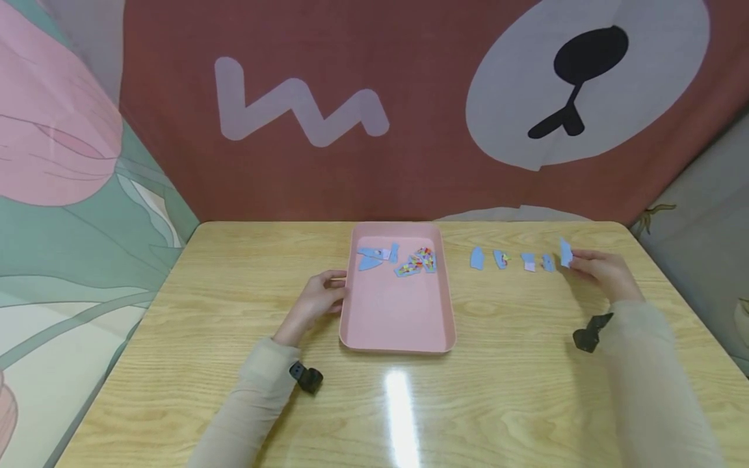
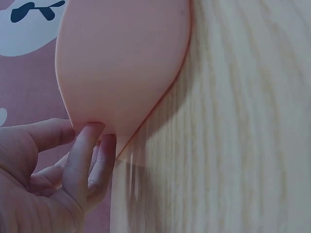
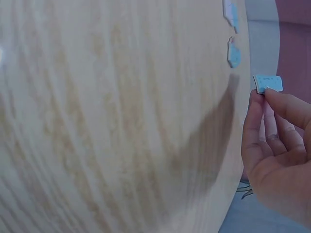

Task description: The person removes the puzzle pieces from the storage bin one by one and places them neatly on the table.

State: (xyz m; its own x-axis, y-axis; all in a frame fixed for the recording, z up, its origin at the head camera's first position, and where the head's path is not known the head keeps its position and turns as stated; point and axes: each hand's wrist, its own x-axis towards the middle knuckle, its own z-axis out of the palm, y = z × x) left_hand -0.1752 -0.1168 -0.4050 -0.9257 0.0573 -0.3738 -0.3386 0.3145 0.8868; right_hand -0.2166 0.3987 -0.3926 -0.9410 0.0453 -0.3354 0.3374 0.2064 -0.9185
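Note:
At the far right of the table, my right hand [image 1: 603,270] pinches a light blue puzzle piece [image 3: 268,83] between thumb and fingertips, raised above the tabletop. To its left, several small blue puzzle pieces [image 1: 476,258] lie in a row on the wood. My left hand [image 1: 318,299] touches the left side of a pink tray [image 1: 398,318]; in the left wrist view its bent fingers [image 2: 82,155] rest against the outer wall near the rim. Inside the tray's far half are blue pieces [image 1: 370,263] and pieces with a multicoloured pattern [image 1: 417,263].
The wooden table [image 1: 234,260] ends at a reddish-brown printed cloth [image 1: 409,175] behind it. More printed cloth hangs at the left and right. A small black camera [image 1: 307,378] is on the left sleeve, another [image 1: 591,335] on the right.

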